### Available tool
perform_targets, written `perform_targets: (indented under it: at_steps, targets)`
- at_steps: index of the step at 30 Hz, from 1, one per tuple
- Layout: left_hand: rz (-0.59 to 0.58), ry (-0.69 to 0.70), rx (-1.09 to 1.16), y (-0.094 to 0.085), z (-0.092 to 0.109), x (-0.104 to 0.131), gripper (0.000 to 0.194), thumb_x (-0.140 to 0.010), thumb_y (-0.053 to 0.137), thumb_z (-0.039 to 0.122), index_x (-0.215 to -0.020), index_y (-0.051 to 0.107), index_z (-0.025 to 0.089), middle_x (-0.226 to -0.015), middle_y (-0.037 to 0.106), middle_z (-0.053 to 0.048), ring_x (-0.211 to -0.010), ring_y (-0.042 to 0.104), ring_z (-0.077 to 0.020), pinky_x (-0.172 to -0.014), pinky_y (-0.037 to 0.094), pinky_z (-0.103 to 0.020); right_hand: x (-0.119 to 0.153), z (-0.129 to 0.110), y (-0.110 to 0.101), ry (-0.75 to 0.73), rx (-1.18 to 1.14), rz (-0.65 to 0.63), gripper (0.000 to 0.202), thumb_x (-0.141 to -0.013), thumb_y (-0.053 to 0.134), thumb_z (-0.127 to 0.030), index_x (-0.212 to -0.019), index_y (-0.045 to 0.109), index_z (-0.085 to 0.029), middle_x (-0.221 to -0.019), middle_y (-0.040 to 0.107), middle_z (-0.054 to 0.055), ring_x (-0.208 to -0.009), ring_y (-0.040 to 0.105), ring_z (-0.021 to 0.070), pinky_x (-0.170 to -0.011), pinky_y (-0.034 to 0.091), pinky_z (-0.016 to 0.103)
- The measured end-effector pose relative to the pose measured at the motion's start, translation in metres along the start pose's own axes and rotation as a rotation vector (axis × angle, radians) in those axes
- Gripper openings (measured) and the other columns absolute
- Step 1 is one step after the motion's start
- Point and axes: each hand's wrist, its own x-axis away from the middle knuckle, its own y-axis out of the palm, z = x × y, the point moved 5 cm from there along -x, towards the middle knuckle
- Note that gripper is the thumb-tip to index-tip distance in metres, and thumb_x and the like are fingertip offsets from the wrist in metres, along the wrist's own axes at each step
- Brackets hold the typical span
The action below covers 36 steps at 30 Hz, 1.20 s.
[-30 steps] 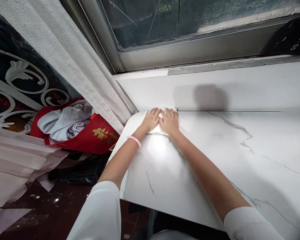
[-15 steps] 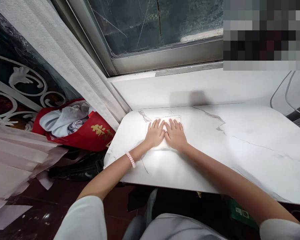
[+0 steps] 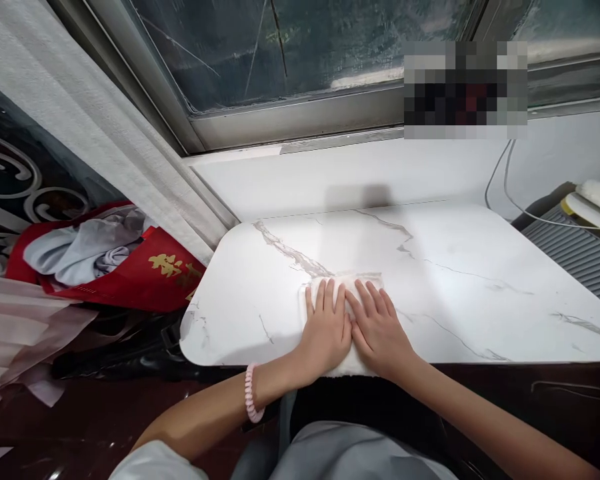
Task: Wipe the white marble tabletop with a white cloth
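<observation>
A white cloth [image 3: 353,363] lies flat on the white marbled tabletop [image 3: 245,287], reaching the table's front edge. Both hands press down on it side by side. My left hand [image 3: 325,330], below a pink coiled bracelet [image 3: 251,393], rests palm down with fingers spread over the cloth's left part. On the right part, my right hand [image 3: 380,327] lies palm down too, its fingers stretched out. The thumbs meet or nearly meet in the middle. Much of the cloth is hidden under the hands.
At the left, a red bag [image 3: 130,273] holds grey cloth beside a pale curtain [image 3: 115,127]. A window frame [image 3: 300,120] runs behind the table. White cables [image 3: 505,173] hang at the right, near a ridged grey surface [image 3: 575,253].
Both hands and the cloth have moved toward me, from the back part of the tabletop to its front edge. The camera view has shifted to the right.
</observation>
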Motion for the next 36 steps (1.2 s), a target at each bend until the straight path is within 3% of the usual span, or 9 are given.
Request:
perform_targets:
  at_steps: [4, 9, 14, 19, 28, 36]
  targets:
    - [-0.036, 0.003, 0.052, 0.007, 0.008, -0.036, 0.054, -0.098, 0.029, 0.027, -0.148, 0.033, 0.007, -0.154, 0.032, -0.019, -0.146, 0.02, -0.034, -0.118, 0.015, -0.059, -0.013, 0.032, 0.006, 0.059, 0.008, -0.044, 0.054, -0.092, 0.032, -0.028, -0.143, 0.046, -0.016, -0.152, 0.04, 0.014, -0.141, 0.029, 0.0312, -0.113, 0.027, 0.051]
    - [-0.092, 0.034, 0.098, 0.016, -0.003, -0.11, 0.052, -0.096, 0.033, 0.025, -0.146, 0.036, 0.012, -0.155, 0.033, -0.015, -0.145, 0.023, -0.0293, -0.119, 0.014, -0.054, -0.062, 0.077, 0.02, 0.212, 0.008, -0.084, 0.055, -0.093, 0.03, -0.03, -0.144, 0.044, -0.018, -0.151, 0.042, 0.013, -0.14, 0.032, 0.0325, -0.112, 0.024, 0.052]
    - [-0.011, -0.026, 0.104, 0.023, -0.026, -0.182, 0.049, -0.096, 0.031, 0.024, -0.143, 0.038, 0.015, -0.153, 0.036, -0.012, -0.143, 0.027, -0.0259, -0.118, 0.018, -0.051, -0.128, 0.116, 0.035, 0.225, -0.013, -0.119, 0.055, -0.093, 0.028, -0.028, -0.145, 0.042, -0.015, -0.153, 0.038, 0.013, -0.14, 0.03, 0.0319, -0.112, 0.024, 0.051]
    - [0.054, -0.077, 0.129, 0.029, -0.028, -0.228, 0.047, -0.095, 0.03, 0.023, -0.14, 0.042, 0.013, -0.15, 0.04, -0.014, -0.141, 0.031, -0.0266, -0.117, 0.02, -0.053, -0.168, 0.152, 0.041, 0.196, -0.034, -0.113, 0.055, -0.092, 0.028, -0.024, -0.143, 0.043, -0.015, -0.152, 0.04, 0.012, -0.139, 0.032, 0.0299, -0.112, 0.026, 0.049]
    - [0.104, -0.119, 0.15, 0.04, -0.006, -0.271, 0.046, -0.095, 0.031, 0.024, -0.136, 0.045, 0.012, -0.147, 0.043, -0.014, -0.139, 0.03, -0.0276, -0.117, 0.017, -0.054, -0.182, 0.204, 0.046, 0.173, -0.042, -0.07, 0.055, -0.091, 0.026, -0.022, -0.143, 0.044, -0.018, -0.15, 0.043, 0.009, -0.137, 0.036, 0.0268, -0.11, 0.031, 0.047]
    - [0.029, -0.035, 0.191, 0.045, 0.027, -0.261, 0.051, -0.095, 0.029, 0.027, -0.143, 0.04, 0.013, -0.152, 0.037, -0.012, -0.143, 0.026, -0.0249, -0.119, 0.015, -0.052, -0.141, 0.217, 0.037, 0.197, 0.095, -0.074, 0.055, -0.094, 0.026, -0.025, -0.146, 0.04, -0.017, -0.153, 0.039, 0.012, -0.139, 0.034, 0.0274, -0.108, 0.032, 0.047]
